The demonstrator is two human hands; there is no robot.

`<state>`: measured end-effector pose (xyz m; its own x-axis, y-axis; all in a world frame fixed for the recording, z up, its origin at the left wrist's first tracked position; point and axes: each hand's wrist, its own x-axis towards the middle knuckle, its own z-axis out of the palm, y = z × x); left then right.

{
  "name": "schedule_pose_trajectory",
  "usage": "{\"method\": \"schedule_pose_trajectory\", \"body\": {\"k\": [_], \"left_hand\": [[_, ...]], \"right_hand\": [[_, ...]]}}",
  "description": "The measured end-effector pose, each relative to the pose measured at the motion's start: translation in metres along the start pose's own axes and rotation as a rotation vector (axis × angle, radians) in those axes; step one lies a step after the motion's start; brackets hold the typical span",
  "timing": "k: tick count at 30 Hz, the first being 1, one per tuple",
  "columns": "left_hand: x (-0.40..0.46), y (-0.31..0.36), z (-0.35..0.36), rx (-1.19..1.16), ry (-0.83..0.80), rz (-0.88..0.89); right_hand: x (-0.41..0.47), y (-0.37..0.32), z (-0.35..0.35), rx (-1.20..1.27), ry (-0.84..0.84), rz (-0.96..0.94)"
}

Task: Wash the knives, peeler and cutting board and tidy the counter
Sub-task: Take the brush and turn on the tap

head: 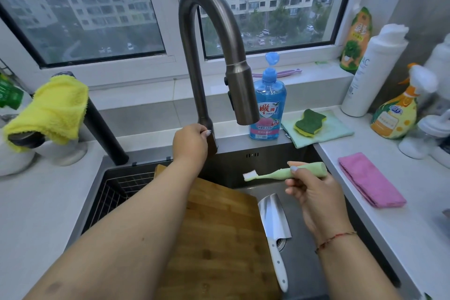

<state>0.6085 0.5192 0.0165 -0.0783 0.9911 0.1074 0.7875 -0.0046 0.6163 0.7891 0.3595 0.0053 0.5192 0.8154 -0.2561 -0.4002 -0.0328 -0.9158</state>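
Gripping the faucet lever (pixel 211 140) with left hand (pixel 190 143), likely to start water, right hand (pixel 310 193) pinching green brush (pixel 287 173) ready; knife (pixel 275 226) and cutting board (pixel 214 238) below in sink (pixel 360 238).

We note the left hand (pixel 191 142) extended forward on a nearly straight arm, back of the hand up, fingers curled round the faucet handle (pixel 211 140). We note the right hand (pixel 313 193) held lower and nearer, wrist bent, thumb and fingers pinching a green toothbrush (pixel 287 172) horizontally; a red string circles that wrist
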Motion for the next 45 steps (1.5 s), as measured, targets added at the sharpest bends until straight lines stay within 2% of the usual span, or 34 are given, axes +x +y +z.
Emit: {"method": "schedule_pose_trajectory", "body": {"k": [16,31,34,38,40,42,43,45], "left_hand": [[-0.006,-0.002,0.002,-0.019,0.026,-0.001],[-0.010,-0.003,0.000,0.018,0.026,0.040],[-0.016,0.008,-0.005,0.149,0.126,0.134],[-0.006,0.039,-0.009,0.151,0.178,0.435],[0.002,0.059,-0.010,0.093,0.098,0.476],[0.015,0.075,-0.009,0.013,-0.070,0.432],[0.023,0.081,-0.006,0.020,-0.132,0.481],[0.045,0.092,0.006,0.106,-0.083,0.620]], "right_hand": [[-0.010,-0.016,0.002,0.058,-0.017,-0.061],[-0.011,-0.015,0.000,-0.015,-0.017,-0.065],[-0.008,-0.018,0.000,0.051,0.003,-0.058],[0.009,-0.039,0.011,0.220,0.044,-0.095],[0.025,-0.056,0.019,0.276,0.069,-0.132],[0.041,-0.071,0.026,0.281,0.091,-0.153],[0.048,-0.077,0.030,0.281,0.093,-0.156],[0.062,-0.088,0.037,0.276,0.089,-0.154]]}}
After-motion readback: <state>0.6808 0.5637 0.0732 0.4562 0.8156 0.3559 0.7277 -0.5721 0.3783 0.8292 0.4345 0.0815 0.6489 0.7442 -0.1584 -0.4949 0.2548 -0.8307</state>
